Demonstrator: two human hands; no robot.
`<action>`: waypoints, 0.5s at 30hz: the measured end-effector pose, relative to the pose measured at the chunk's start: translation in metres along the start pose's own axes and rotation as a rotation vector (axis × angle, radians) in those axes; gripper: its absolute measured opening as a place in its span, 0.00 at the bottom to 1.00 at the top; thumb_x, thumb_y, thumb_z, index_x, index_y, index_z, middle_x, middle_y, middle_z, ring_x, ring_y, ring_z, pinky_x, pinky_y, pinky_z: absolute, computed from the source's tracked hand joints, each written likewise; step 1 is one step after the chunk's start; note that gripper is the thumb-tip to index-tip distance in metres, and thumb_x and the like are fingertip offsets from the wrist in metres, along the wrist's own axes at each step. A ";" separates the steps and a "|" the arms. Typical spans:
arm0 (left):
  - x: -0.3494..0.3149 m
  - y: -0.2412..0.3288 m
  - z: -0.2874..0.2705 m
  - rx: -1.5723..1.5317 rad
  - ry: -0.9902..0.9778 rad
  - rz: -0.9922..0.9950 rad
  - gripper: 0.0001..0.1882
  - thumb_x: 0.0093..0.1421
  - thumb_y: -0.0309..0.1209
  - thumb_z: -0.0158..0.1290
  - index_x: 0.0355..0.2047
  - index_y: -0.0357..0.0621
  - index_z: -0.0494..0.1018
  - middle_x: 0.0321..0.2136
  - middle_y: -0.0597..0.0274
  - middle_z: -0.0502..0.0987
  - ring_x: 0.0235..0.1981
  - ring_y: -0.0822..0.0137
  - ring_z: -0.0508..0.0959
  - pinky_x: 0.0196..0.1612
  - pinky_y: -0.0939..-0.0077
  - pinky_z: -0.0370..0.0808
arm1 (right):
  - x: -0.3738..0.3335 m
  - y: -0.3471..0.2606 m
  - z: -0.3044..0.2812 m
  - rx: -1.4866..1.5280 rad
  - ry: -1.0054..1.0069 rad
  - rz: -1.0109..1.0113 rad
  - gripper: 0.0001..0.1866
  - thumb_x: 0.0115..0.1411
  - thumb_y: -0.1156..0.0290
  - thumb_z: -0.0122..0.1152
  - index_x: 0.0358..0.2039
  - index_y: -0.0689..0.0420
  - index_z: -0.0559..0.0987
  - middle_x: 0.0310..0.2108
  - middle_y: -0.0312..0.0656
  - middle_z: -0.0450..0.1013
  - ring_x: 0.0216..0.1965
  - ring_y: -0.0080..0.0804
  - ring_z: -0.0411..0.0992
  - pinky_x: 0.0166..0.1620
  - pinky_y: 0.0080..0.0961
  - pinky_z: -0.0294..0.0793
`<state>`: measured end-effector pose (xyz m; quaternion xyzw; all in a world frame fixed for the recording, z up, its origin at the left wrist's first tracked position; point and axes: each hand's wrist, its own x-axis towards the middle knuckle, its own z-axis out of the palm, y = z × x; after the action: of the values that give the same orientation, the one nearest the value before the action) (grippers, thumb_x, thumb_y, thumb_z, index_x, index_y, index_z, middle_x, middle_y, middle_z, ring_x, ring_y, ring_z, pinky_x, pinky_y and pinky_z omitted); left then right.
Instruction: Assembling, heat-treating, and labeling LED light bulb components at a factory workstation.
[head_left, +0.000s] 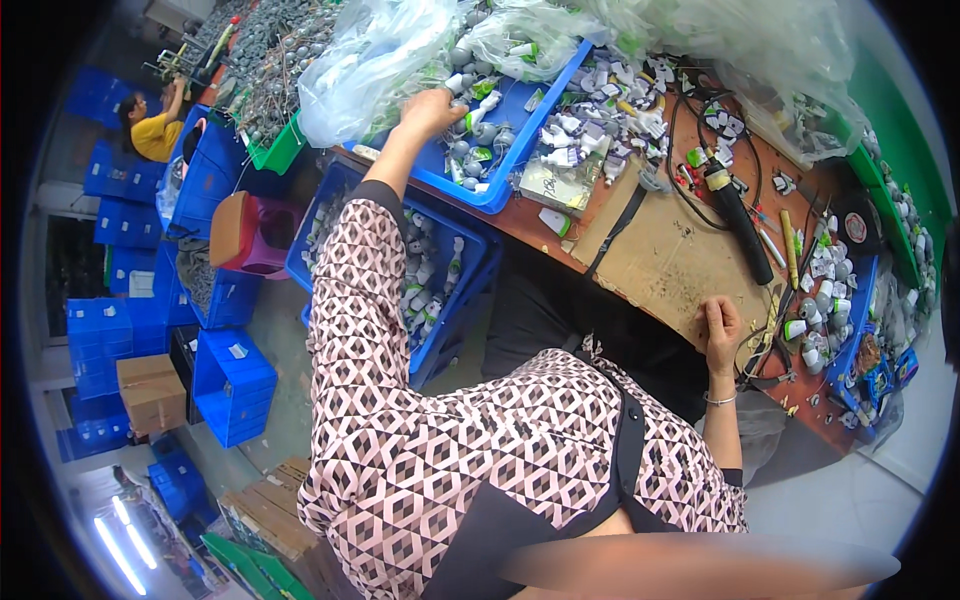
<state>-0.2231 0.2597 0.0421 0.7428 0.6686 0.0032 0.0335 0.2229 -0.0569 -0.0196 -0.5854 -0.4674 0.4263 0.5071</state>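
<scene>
My left hand (430, 112) reaches over the blue tray (497, 196) at the back of the bench. Its fingers are closed at a small white bulb-shaped part (454, 84). Around it in the tray lie several grey-domed parts with white necks and green labels, such as one grey part (484, 133). My right hand (720, 325) rests at the near edge of the cardboard sheet (668, 245), fingers curled; whatever it may hold is hidden. A black-handled tool (740, 225) with a cord lies on the cardboard, just beyond my right hand.
White plastic pieces (610, 100) are heaped right of the tray. Clear plastic bags (385, 65) drape over the back. Beneath my left arm stands a blue crate (440, 340) of similar parts. More bulb-shaped parts (822, 310) lie far right. A person in yellow (155, 135) works at the far left.
</scene>
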 end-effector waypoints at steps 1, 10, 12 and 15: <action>0.002 -0.002 0.003 -0.043 0.006 0.024 0.21 0.52 0.48 0.49 0.33 0.43 0.77 0.31 0.48 0.77 0.36 0.51 0.77 0.39 0.61 0.72 | 0.000 0.001 0.001 0.008 0.004 -0.004 0.10 0.62 0.66 0.51 0.27 0.58 0.74 0.19 0.28 0.68 0.20 0.11 0.61 0.23 0.10 0.56; -0.028 -0.033 -0.057 -1.177 -0.047 0.061 0.21 0.60 0.47 0.46 0.39 0.42 0.73 0.32 0.62 0.77 0.31 0.71 0.74 0.35 0.76 0.69 | 0.000 0.000 0.000 -0.021 -0.009 -0.036 0.10 0.62 0.67 0.50 0.27 0.58 0.74 0.20 0.28 0.67 0.22 0.12 0.61 0.25 0.10 0.57; -0.036 -0.028 -0.073 -1.380 -0.082 0.165 0.20 0.61 0.46 0.45 0.40 0.42 0.72 0.33 0.63 0.77 0.32 0.72 0.73 0.35 0.78 0.68 | 0.000 0.000 -0.002 -0.004 -0.020 -0.021 0.10 0.62 0.67 0.50 0.27 0.59 0.74 0.20 0.29 0.67 0.22 0.12 0.61 0.26 0.11 0.58; -0.050 0.001 -0.093 -1.601 0.011 0.339 0.17 0.63 0.42 0.45 0.41 0.41 0.70 0.33 0.62 0.76 0.30 0.75 0.72 0.32 0.80 0.68 | 0.002 -0.001 -0.003 -0.039 -0.053 -0.002 0.10 0.62 0.66 0.50 0.27 0.58 0.73 0.21 0.28 0.67 0.24 0.14 0.62 0.29 0.11 0.59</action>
<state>-0.2321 0.2137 0.1373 0.5849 0.3424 0.4884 0.5496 0.2263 -0.0560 -0.0187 -0.5832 -0.4897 0.4317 0.4835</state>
